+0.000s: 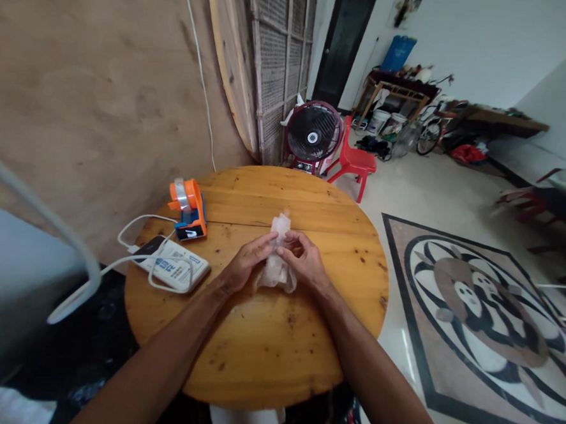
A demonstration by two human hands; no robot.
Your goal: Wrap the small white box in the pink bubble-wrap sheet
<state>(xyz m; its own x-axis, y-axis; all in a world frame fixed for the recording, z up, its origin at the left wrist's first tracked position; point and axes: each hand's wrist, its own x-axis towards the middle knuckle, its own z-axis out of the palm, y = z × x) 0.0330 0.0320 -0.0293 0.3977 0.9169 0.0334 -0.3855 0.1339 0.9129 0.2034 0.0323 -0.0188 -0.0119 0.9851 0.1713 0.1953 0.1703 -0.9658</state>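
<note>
A crumpled, whitish see-through plastic wrapper [279,276] lies at the middle of the round wooden table [265,345]; whether anything is inside it cannot be made out. My left hand [249,258] grips its left side, fingertips pressed near the narrow upper part. From the right, my right hand [306,257] pinches the wrapper between thumb and curled forefinger. The two hands are almost touching across it. Its narrow end points away from me, and the looser, wider end spreads toward me.
Left on the table are an orange and blue tape dispenser [194,213] and a white power bank [178,266] with a looping white cable [151,285]. Beyond the table stand a fan [312,137] and a red chair [356,157]. A wall borders the left.
</note>
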